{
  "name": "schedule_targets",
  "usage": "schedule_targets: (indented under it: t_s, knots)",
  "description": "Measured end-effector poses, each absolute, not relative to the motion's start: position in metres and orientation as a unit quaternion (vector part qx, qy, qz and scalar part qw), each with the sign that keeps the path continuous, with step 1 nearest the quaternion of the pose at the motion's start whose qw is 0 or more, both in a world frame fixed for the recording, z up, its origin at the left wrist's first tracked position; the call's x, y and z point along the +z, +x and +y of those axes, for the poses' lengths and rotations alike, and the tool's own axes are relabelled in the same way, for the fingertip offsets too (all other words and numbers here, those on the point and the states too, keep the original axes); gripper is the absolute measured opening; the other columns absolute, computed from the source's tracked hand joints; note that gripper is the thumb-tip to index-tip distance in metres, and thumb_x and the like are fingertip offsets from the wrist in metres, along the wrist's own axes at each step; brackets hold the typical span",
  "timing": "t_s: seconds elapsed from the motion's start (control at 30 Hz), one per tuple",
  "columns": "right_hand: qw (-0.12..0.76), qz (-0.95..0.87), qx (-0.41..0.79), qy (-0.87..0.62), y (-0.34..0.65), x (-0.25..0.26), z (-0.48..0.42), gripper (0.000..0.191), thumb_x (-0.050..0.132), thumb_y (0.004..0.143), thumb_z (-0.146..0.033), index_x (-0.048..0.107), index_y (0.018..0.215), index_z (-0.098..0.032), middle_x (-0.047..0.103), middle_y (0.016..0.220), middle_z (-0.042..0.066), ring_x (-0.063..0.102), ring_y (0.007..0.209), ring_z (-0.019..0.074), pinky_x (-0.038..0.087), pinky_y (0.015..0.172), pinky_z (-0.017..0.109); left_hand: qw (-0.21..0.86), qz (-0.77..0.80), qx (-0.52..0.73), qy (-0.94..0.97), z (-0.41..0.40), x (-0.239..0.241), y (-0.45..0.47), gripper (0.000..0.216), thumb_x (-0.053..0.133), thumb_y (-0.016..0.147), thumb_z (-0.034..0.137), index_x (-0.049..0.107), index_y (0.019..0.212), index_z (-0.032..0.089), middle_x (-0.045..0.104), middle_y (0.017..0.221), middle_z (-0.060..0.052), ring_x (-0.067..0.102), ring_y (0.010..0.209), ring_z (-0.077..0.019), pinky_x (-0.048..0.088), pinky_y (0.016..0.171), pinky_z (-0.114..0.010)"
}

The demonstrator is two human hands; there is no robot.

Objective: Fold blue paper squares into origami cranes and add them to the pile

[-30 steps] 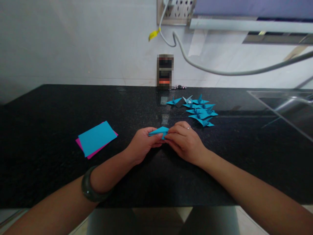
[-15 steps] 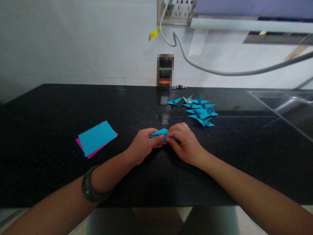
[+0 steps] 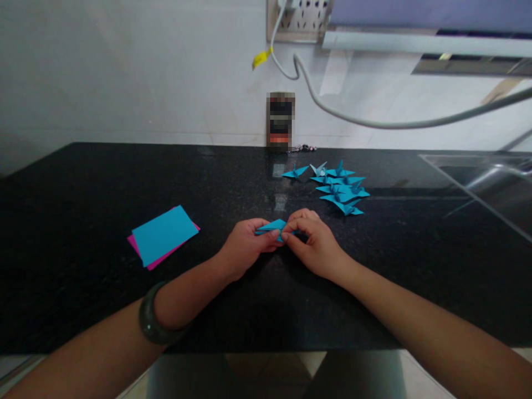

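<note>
Dark tabletop [image 3: 270, 316] is stretching from left hand [image 3: 245, 244] and right hand [image 3: 316, 244] to its front edge [image 3: 282, 351]; paper cranes [image 3: 343, 196] are sitting beyond the right. Over the tabletop both hands are pinching blue folded paper [image 3: 274, 224], its layers tapering leftward.

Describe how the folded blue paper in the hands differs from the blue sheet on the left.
The folded paper is narrow and pointed, while the blue sheet is flat and four-sided. The folded paper is held by the left hand and right hand; the blue sheet lies over pink paper. The folded paper looks smaller than the blue sheet. Both are blue.
</note>
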State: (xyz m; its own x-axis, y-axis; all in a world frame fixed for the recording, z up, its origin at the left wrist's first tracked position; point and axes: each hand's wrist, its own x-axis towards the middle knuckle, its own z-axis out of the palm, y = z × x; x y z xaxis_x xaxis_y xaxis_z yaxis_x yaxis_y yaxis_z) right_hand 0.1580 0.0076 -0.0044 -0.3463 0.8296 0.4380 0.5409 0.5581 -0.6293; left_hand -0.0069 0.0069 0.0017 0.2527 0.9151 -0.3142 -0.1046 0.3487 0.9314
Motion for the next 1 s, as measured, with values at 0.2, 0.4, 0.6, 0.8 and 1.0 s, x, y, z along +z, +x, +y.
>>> schedule_targets:
  t_s: [0.2,0.4,0.6,0.8,1.0]
  knots:
    - [0.384,-0.799,0.185,-0.424,0.1574,-0.0040,0.0072,0.009,0.055,0.077,-0.012,0.060,0.072,-0.017,0.056,0.079,0.004,0.052,0.079,0.0168,0.038,0.075,0.035,0.665,0.486,0.386,0.415,0.0062,0.0047,-0.0053,0.023,0.075,0.060,0.027,0.062,0.071,0.012,0.065,0.067,-0.001,0.062,0.066,-0.0122,0.049,0.068,-0.026]
    - [0.385,-0.805,0.167,-0.419,0.1576,-0.0049,0.0084,0.007,0.057,0.075,-0.012,0.061,0.072,-0.017,0.056,0.079,0.004,0.052,0.079,0.0172,0.039,0.075,0.035,0.639,0.495,0.379,0.451,0.0054,0.0009,-0.0063,0.027,0.077,0.058,0.030,0.061,0.071,0.013,0.062,0.063,0.002,0.056,0.058,-0.0087,0.045,0.060,-0.023]
    - [0.416,-0.782,0.173,-0.430,0.1573,-0.0059,0.0073,0.005,0.057,0.075,-0.014,0.061,0.076,-0.017,0.055,0.081,0.005,0.052,0.082,0.0177,0.040,0.075,0.035,0.634,0.483,0.405,0.448,0.0059,0.0011,-0.0076,0.026,0.077,0.058,0.028,0.062,0.073,0.013,0.066,0.067,0.000,0.060,0.064,-0.0109,0.047,0.066,-0.025]
    - [0.535,-0.522,0.404,-0.528,0.1568,-0.0094,0.0115,0.036,0.069,0.065,-0.037,0.054,0.091,-0.017,0.053,0.078,0.001,0.049,0.064,0.0115,0.041,0.054,0.024,0.630,0.477,0.446,0.422,0.0069,0.0011,-0.0069,0.027,0.075,0.062,0.028,0.061,0.079,0.013,0.068,0.071,-0.001,0.064,0.069,-0.0131,0.050,0.071,-0.028]
    - [0.443,-0.501,0.596,-0.444,0.1528,-0.0065,0.0085,0.027,0.074,0.060,-0.034,0.055,0.063,-0.016,0.047,0.054,-0.005,0.040,0.048,0.0056,0.032,0.044,0.019,0.636,0.469,0.433,0.433,0.0053,0.0024,-0.0053,0.026,0.076,0.061,0.030,0.061,0.075,0.013,0.066,0.067,0.000,0.062,0.064,-0.0119,0.050,0.069,-0.028]
